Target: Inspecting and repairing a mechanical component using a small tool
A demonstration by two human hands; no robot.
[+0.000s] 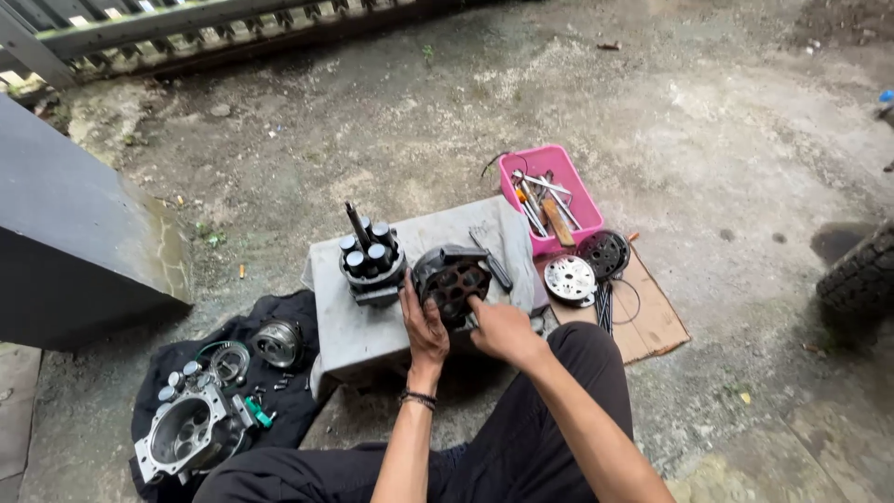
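Both hands, left hand and right hand, grip the black round perforated metal housing; the grey piston cluster stands at nine o'clock.

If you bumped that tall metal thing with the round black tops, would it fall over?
The piston cluster probably would tip: it stands tall on a narrow base, with a thin shaft poking up. It looks like solid metal, so likely heavy for its size. The grey cloth-covered block under it seems flat, which helps steady it.
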